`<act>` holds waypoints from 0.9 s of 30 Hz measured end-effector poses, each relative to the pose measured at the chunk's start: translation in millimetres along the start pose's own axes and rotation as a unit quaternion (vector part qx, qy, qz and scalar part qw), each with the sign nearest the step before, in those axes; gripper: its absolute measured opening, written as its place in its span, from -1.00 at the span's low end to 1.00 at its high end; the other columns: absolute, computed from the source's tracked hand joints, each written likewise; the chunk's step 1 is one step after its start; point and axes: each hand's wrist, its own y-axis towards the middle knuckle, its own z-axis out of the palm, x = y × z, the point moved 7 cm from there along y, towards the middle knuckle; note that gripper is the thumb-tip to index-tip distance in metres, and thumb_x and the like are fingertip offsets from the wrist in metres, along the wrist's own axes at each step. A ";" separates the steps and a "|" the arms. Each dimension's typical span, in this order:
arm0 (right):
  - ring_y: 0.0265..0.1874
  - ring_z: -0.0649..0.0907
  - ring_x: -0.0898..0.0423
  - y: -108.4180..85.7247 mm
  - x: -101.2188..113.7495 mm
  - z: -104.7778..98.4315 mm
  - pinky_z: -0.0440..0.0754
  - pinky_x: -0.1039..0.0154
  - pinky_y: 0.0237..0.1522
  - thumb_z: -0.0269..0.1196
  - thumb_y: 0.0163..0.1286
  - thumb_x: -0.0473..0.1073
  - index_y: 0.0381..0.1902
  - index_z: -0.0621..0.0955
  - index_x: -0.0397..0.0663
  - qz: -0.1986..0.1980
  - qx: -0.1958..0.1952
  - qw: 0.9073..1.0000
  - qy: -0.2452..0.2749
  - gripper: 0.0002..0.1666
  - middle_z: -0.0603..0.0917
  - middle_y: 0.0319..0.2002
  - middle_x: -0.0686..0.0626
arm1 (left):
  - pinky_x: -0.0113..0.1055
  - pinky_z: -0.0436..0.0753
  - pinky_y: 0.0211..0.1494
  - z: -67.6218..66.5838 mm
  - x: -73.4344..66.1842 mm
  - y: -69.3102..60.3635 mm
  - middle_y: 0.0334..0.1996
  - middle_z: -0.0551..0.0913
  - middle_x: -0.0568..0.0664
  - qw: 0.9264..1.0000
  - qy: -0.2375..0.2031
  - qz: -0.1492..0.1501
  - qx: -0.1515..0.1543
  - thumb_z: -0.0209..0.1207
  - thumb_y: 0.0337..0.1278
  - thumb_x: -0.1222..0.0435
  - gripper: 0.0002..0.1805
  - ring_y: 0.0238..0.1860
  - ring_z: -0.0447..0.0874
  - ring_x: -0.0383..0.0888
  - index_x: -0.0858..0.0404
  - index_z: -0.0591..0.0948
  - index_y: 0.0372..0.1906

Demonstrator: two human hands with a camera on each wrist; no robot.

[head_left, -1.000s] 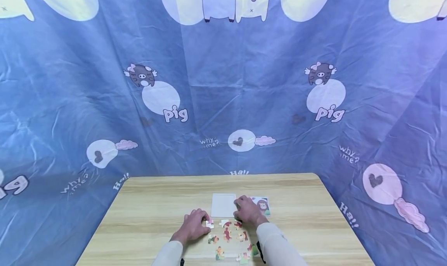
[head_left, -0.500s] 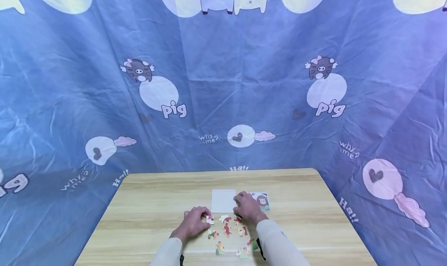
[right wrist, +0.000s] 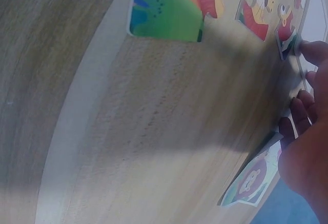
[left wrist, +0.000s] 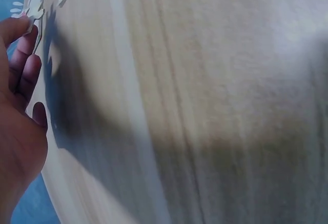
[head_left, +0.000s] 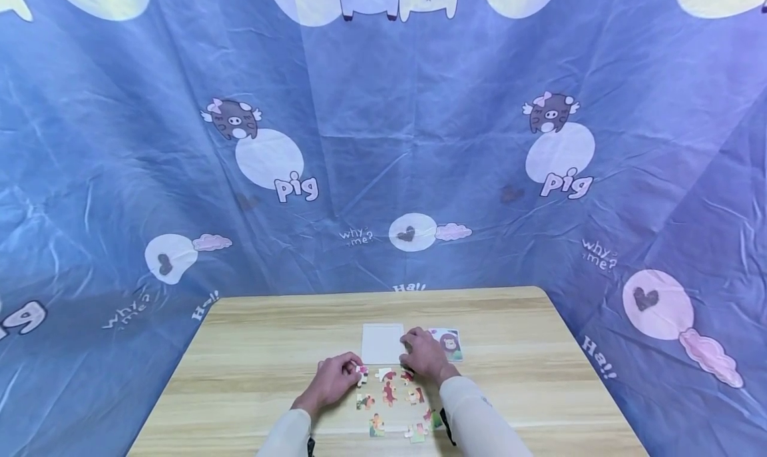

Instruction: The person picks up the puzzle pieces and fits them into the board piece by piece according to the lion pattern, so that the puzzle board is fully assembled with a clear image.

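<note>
Far left of the work, lower centre of the head view: left hand (head_left: 331,378). Its fingers pinch one pink-and-white jigsaw piece (head_left: 362,371), thin and interlocking in outline, tilted off the worktop (head_left: 257,350). Its long axis cannot be determined.

Governing relation (judged): the white puzzle tray (head_left: 382,344) lies up and to the right of the pinched piece, its lower-left corner just beside the fingertips. The tray is flat, smooth and near square, without a marked long axis.

Below the tray: loose jigsaw pieces (head_left: 389,394), glossy, red, orange and green, with rounded tabs, apart on pale wood grain.

Right hand (head_left: 427,354): nearer the tray, at its right edge, fingers bent; whether they clasp it or merely rest there cannot be told.

Far right: lion picture card (head_left: 450,344), flat and printed, partly behind the right hand.
</note>
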 end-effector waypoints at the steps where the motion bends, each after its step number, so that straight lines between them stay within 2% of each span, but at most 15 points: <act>1: 0.07 0.54 -0.08 0.2 0.3 -0.6 0.52 -0.08 0.09 0.35 0.15 0.03 0.09 0.62 0.03 0.001 -0.001 1.000 0.001 -0.47 0.54 0.12 -0.07 | -0.05 0.33 0.10 -1.0 -0.4 1.2 -0.52 0.58 -0.32 1.000 -0.011 -0.001 -0.001 0.27 0.09 0.20 -0.85 -0.51 0.46 -0.42 -0.06 0.63 -0.21; 4: 0.07 0.54 -0.08 0.4 0.7 -1.6 0.52 -0.09 0.10 0.35 0.16 0.02 0.09 0.62 0.04 0.004 0.002 1.000 0.002 -0.48 0.54 0.13 -0.07 | -0.31 0.49 -0.11 -4.3 -2.4 5.7 -0.52 0.58 -0.25 0.999 -0.040 0.003 -0.002 0.27 0.10 0.26 -0.85 -0.52 0.45 -0.40 0.04 0.64 -0.20; 6: 0.07 0.53 -0.09 0.2 1.3 -2.4 0.51 -0.11 0.09 0.35 0.15 0.02 0.09 0.62 0.03 0.004 0.003 1.000 0.008 -0.48 0.54 0.12 -0.07 | -0.43 0.50 -0.31 -6.9 -3.8 9.1 -0.51 0.57 -0.21 0.999 -0.052 0.008 -0.002 0.26 0.11 0.30 -0.85 -0.53 0.44 -0.39 0.09 0.64 -0.19; 9: 0.07 0.53 -0.09 -0.5 1.7 -2.4 0.50 -0.12 0.11 0.34 0.16 0.01 0.09 0.62 0.03 0.005 0.007 1.000 0.016 -0.48 0.54 0.12 -0.07 | -0.49 0.48 -0.36 -11.7 -5.3 14.9 -0.52 0.57 -0.19 0.999 -0.051 0.012 -0.006 0.25 0.14 0.31 -0.86 -0.52 0.43 -0.38 0.11 0.63 -0.18; 12: 0.07 0.53 -0.09 -1.1 2.0 -2.4 0.50 -0.12 0.11 0.34 0.15 0.01 0.08 0.62 0.03 0.002 0.005 1.000 0.019 -0.48 0.54 0.12 -0.07 | -0.47 0.49 -0.34 -17.3 -7.4 20.5 -0.50 0.59 -0.19 0.999 -0.041 0.012 -0.014 0.24 0.16 0.30 -0.86 -0.50 0.46 -0.37 0.10 0.63 -0.17; 18: 0.07 0.54 -0.06 0.1 2.7 -1.4 0.52 -0.08 0.05 0.33 0.13 0.03 0.08 0.63 0.06 -0.007 -0.005 1.000 0.005 -0.48 0.55 0.11 -0.04 | -0.41 0.55 -0.26 -25.1 -7.5 33.1 -0.44 0.65 -0.26 0.999 -0.014 -0.010 -0.033 0.22 0.20 0.23 -0.84 -0.44 0.54 -0.37 0.03 0.63 -0.13; 23: 0.07 0.54 -0.07 2.7 3.9 -2.3 0.51 -0.08 0.05 0.33 0.13 0.03 0.08 0.63 0.07 -0.007 -0.008 1.000 0.001 -0.48 0.56 0.11 -0.04 | -0.12 0.50 -0.05 -29.0 -7.0 44.6 -0.43 0.67 -0.29 0.998 0.024 -0.022 -0.058 0.21 0.20 0.18 -0.82 -0.37 0.60 -0.31 0.03 0.64 -0.11; 27: 0.08 0.53 -0.06 4.7 2.4 -0.3 0.50 -0.09 0.08 0.32 0.13 0.03 0.09 0.62 0.07 0.000 -0.005 1.000 0.002 -0.48 0.55 0.12 -0.03 | -0.01 0.44 -0.02 -30.4 -8.6 50.6 -0.41 0.69 -0.25 0.997 0.039 -0.029 -0.066 0.22 0.18 0.21 -0.83 -0.33 0.64 -0.23 0.04 0.64 -0.12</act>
